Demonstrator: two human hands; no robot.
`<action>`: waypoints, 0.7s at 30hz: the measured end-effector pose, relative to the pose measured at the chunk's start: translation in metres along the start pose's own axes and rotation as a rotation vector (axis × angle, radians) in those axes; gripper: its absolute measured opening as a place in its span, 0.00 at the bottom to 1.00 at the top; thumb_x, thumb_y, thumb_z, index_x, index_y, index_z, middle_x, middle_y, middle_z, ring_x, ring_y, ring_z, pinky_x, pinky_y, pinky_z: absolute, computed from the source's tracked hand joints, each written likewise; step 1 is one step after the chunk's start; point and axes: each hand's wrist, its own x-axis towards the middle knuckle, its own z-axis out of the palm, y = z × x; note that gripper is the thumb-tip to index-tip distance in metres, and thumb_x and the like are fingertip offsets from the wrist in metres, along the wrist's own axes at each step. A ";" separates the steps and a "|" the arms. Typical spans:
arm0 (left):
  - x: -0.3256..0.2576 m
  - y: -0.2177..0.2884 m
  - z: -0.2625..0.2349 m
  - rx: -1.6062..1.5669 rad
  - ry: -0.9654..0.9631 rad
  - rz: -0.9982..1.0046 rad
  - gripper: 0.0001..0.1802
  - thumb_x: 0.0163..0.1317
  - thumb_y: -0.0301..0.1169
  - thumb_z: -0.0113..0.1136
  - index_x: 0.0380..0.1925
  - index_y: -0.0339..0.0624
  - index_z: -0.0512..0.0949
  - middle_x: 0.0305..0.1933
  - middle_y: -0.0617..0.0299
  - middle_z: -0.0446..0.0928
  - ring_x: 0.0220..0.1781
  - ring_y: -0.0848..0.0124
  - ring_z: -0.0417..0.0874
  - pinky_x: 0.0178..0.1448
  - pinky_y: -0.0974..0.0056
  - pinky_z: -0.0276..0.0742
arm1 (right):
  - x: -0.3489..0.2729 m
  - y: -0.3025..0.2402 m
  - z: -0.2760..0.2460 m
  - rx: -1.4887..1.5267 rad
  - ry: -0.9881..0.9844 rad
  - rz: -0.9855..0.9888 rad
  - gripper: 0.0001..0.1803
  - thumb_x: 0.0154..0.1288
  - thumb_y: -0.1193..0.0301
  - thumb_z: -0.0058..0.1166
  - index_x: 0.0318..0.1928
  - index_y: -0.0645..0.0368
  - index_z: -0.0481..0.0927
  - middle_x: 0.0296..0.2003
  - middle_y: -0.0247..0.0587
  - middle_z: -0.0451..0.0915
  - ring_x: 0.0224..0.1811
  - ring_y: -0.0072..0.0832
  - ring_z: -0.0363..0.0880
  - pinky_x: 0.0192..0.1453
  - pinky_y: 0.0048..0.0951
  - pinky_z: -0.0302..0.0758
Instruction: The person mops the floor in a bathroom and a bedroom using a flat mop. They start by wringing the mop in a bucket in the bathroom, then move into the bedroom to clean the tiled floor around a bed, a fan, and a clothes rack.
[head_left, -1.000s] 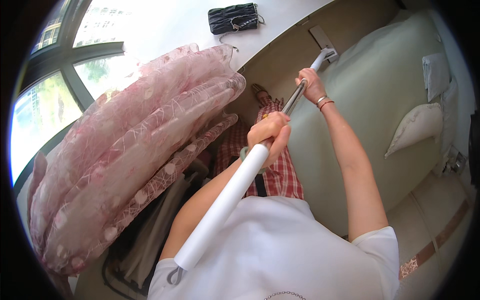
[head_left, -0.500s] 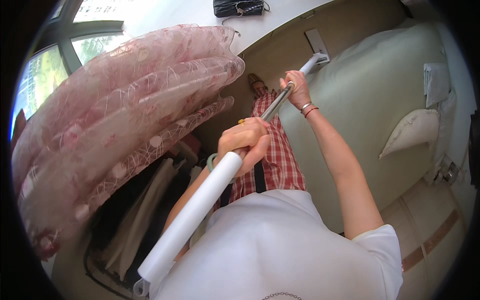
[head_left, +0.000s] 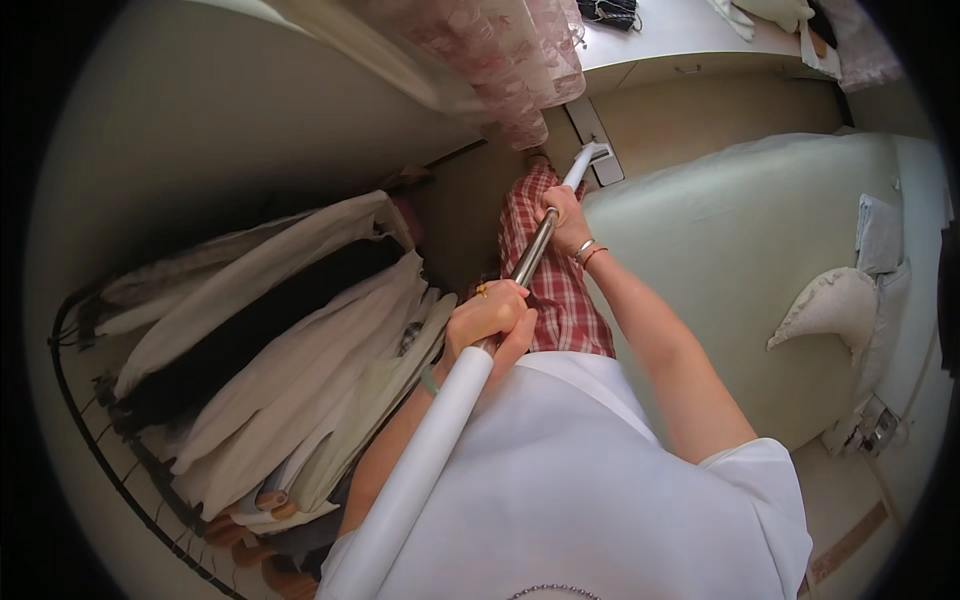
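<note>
A long flat mop (head_left: 538,245) runs at a slant across the middle, with a white grip at the near end and a bare metal stretch in its pole. My left hand (head_left: 492,315) is wrapped round the pole just above the white grip. Further along, my right hand (head_left: 567,220) closes round the pole near its white lower section. The flat rectangular mop head (head_left: 583,122) lies on the floor between the bed corner and the hanging curtain, close to my foot. Its underside is hidden.
The bed (head_left: 720,280) fills the right side, with a fringed cushion (head_left: 832,308) on it. At left stands a rack (head_left: 75,410) full of hanging clothes (head_left: 300,350). A pink curtain (head_left: 490,50) hangs ahead, beside a white counter (head_left: 660,40) with a black bag (head_left: 610,12).
My view has turned left, bringing the clothes rack into sight and shifting the curtain upward. The mop head now lies nearer the curtain; both hands keep their hold on the pole.
</note>
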 end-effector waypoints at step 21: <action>-0.072 0.026 -0.041 0.057 0.399 -0.119 0.09 0.58 0.14 0.52 0.22 0.35 0.67 0.21 0.61 0.69 0.24 0.68 0.71 0.49 0.57 0.78 | -0.005 -0.060 0.056 -0.029 -0.404 -0.065 0.06 0.50 0.71 0.59 0.23 0.57 0.76 0.27 0.41 0.77 0.39 0.43 0.72 0.45 0.38 0.73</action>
